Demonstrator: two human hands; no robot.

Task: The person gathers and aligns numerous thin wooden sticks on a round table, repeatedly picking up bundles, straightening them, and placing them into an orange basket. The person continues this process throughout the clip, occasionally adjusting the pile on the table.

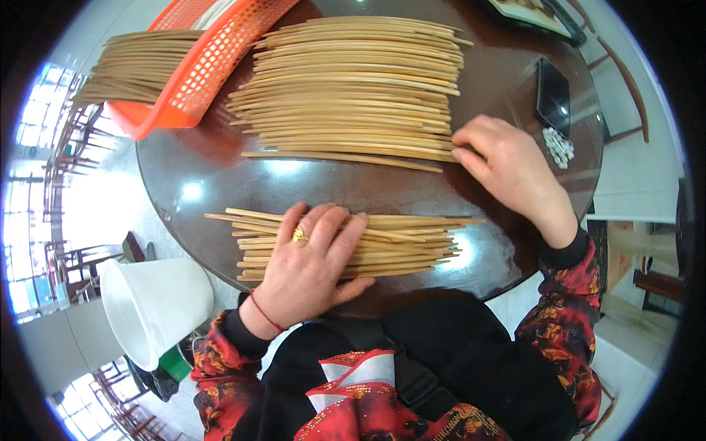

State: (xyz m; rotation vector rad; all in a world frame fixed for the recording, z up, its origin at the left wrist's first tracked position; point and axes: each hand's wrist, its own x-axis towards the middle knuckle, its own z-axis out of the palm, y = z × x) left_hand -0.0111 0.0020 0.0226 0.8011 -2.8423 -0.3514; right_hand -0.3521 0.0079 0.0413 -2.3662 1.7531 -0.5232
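Note:
Many wooden chopsticks lie side by side in a broad layer on the dark round table. One chopstick rests slightly apart along the near side of that layer. My right hand is at the layer's right edge, its thumb and forefinger close together at the chopstick ends; whether they grip one I cannot tell. My left hand, with a gold ring, lies palm down across a smaller, looser pile of chopsticks near the table's front edge, its fingers spread. The palm hides part of this pile.
An orange plastic basket holding more chopsticks tilts over the table's left back edge. A black phone and a string of white beads lie at the right. A dark-rimmed tray is behind. A white bucket stands left, below the tabletop.

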